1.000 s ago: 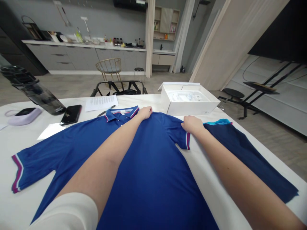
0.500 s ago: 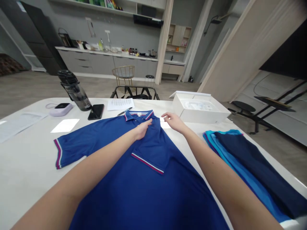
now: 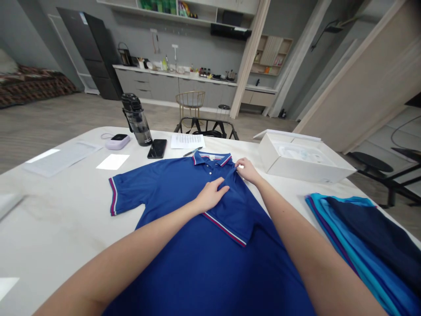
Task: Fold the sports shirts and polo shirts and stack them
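A blue polo shirt (image 3: 197, 245) lies spread on the white table, its collar away from me. The sleeve on the left stretches outward, while the one on the right is folded inward over the body, its red-and-white striped cuff slanting across the chest. My right hand (image 3: 247, 170) pinches the shirt's edge at the shoulder beside the collar, raising a small ridge of cloth. On the chest by that folded sleeve rests my left hand (image 3: 212, 195), thumb and forefinger apart; its other fingers are partly hidden.
Folded garments (image 3: 362, 237) are stacked at the right. An opened white box (image 3: 302, 160) stands behind them. Beyond the shirt are a pen (image 3: 193, 152), printed paper (image 3: 187, 141), a phone (image 3: 157, 149), a water bottle (image 3: 138, 120) and a lilac device (image 3: 117, 141).
My right hand has moved onto the shoulder edge and closed on the cloth. My left hand has drawn nearer to me along the chest. The view has turned left.
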Available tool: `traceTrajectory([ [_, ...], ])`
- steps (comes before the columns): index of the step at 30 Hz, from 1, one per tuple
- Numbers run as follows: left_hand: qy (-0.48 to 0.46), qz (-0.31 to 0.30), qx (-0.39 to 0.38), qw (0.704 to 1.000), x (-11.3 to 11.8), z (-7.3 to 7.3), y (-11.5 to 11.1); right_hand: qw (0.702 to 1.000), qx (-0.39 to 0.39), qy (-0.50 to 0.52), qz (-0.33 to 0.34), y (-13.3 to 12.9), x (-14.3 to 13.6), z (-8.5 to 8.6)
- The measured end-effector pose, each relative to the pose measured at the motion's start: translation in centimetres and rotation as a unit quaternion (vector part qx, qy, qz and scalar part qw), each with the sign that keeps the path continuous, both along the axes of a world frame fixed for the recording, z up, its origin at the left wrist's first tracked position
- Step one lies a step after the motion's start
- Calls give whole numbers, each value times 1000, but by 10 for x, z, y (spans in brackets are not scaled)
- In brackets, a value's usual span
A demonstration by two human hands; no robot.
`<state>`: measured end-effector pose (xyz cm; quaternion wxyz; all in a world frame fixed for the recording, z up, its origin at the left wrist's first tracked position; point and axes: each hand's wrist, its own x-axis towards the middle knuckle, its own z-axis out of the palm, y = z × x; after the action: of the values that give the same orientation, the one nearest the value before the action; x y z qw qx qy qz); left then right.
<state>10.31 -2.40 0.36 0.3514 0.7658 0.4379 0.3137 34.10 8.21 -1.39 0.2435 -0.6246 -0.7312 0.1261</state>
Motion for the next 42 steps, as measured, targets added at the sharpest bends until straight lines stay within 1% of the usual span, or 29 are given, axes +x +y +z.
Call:
traceTrajectory([
  [2,-67,-39,13,997,7,11,9,994,17,87,-58,3,8,9],
  [4,-106,-67,6,992,13,28,29,985,11,124,-118,7,15,20],
  [6,-95,-88,-27,991,14,46,58,982,-11,107,-157,13,20,30],
  [7,-77,-82,-38,993,11,53,73,981,-24,89,-169,16,22,34],
  [8,-48,-63,-46,996,6,58,88,981,-38,73,-177,20,22,36],
  [9,-14,-41,-56,997,-1,59,100,980,-51,60,-182,23,22,37],
  [10,15,-24,-82,996,-10,58,110,979,-62,48,-186,27,21,36],
  [11,32,-6,-110,993,-20,53,117,979,-72,34,-190,29,20,34],
  [13,58,0,-159,986,-38,38,121,976,-85,4,-200,32,14,27],
  [14,84,-6,-169,982,-46,29,119,975,-89,-10,-206,32,10,23],
  [15,116,-12,-165,979,-51,21,116,973,-91,-23,-212,31,7,19],
  [16,148,-13,-144,978,-56,14,113,971,-91,-34,-219,30,4,16],
  [18,174,9,-66,982,-59,6,109,967,-86,-50,-236,25,-2,11],
  [20,138,53,1,989,-59,5,108,962,-61,-69,-256,21,-5,10],
  [21,116,72,14,991,-58,7,109,960,-42,-80,-265,19,-7,11],
  [22,101,90,15,991,-58,8,111,957,-23,-92,-274,18,-8,12],
  [24,109,124,-2,986,-59,8,114,953,0,-111,-281,17,-12,12],
  [27,164,169,-9,972,-61,0,114,951,-15,-122,-283,17,-18,8],
  [30,172,186,20,967,-63,-5,111,948,-26,-125,-291,18,-24,0],
  [33,134,193,52,970,-64,1,113,948,-9,-131,-291,19,-28,-3],
  [36,121,206,47,970,-70,7,120,951,2,-135,-278,22,-32,-4],
  [39,160,213,6,964,-77,1,122,958,-12,-134,-254,24,-37,-7],
  [41,209,219,-14,953,-80,-6,117,960,-29,-135,-244,24,-41,-11],
  [42,234,223,-12,946,-80,-10,113,960,-32,-138,-243,23,-43,-13],
])
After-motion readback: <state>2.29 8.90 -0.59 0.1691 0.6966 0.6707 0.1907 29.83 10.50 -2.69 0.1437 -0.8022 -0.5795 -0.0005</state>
